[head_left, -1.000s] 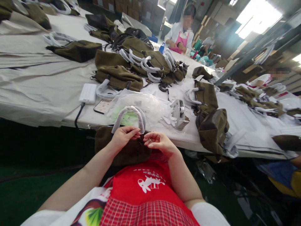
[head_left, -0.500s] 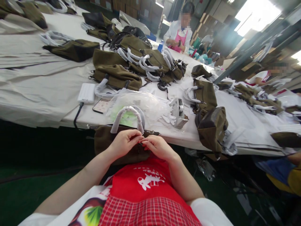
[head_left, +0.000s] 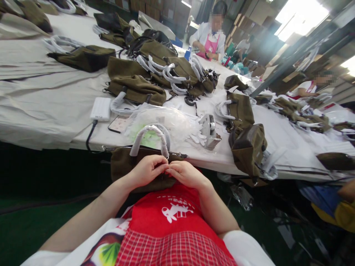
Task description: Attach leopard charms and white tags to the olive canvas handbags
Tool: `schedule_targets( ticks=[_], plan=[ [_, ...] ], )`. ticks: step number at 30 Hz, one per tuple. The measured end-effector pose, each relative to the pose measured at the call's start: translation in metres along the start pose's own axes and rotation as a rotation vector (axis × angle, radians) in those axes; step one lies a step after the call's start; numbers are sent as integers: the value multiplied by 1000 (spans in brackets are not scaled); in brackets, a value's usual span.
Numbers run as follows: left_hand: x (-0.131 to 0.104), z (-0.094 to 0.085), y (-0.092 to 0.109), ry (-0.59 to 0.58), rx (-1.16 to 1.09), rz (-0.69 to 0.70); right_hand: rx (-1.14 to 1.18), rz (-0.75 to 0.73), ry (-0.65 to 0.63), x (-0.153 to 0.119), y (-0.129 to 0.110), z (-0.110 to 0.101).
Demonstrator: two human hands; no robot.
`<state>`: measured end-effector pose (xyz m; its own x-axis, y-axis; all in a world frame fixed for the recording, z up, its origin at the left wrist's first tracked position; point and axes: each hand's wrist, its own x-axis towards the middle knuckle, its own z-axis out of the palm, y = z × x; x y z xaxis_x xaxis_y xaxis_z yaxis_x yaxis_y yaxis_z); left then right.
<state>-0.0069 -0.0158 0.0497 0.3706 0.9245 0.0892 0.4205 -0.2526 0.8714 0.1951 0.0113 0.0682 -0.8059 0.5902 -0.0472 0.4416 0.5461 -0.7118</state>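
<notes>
An olive-brown handbag (head_left: 121, 162) leans against the table's front edge, close to my body. Its upright handle (head_left: 151, 129) is wrapped in white film. In front of the bag, beside the near foot of that handle, my left hand (head_left: 151, 169) and my right hand (head_left: 184, 171) meet at the fingertips. The fingers of both are pinched together. Whatever they hold is small and covered by the fingers, so I cannot make it out. A zipper end (head_left: 183, 155) shows on the bag just beyond my right hand.
Beyond the bag lie clear plastic bags (head_left: 177, 120), a white tape dispenser (head_left: 208, 131), a phone (head_left: 118, 124) and a white power bank (head_left: 100, 109) with a black cable. Several olive bags (head_left: 138, 88) are heaped behind. Two more bags (head_left: 247, 151) sit right. Co-workers (head_left: 209, 40) stand across the table.
My fingertips have drawn closer together, and the right fingers now lie flatter over the pinch point. The dark bit seen between them before is covered. The view has shifted slightly.
</notes>
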Motion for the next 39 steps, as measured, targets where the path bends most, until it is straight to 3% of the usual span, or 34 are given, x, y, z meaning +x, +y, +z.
schedule_targets(
  ticks=[11,15,19,21,23,27,29,32,39],
  plan=[
    [1,0,8,-87,83,26,-74,37,-130,3,-5,-2],
    [-3,8,1,-41,81,-8,-79,85,-217,11,1,-4],
    [-4,15,-8,-38,14,-73,36,150,-382,23,9,-6],
    [-4,15,-12,-30,-47,-118,99,167,-397,26,11,-6],
    [-4,13,-17,83,-98,-176,78,175,-278,25,13,-4],
    [-10,10,-36,414,-100,-316,-56,264,131,11,23,4],
    [-13,12,-46,404,-60,-354,-20,380,225,4,33,12],
    [-13,22,-56,306,-16,-385,100,509,245,0,48,30],
    [0,44,-51,203,-146,-364,71,494,316,11,48,60]
  ],
)
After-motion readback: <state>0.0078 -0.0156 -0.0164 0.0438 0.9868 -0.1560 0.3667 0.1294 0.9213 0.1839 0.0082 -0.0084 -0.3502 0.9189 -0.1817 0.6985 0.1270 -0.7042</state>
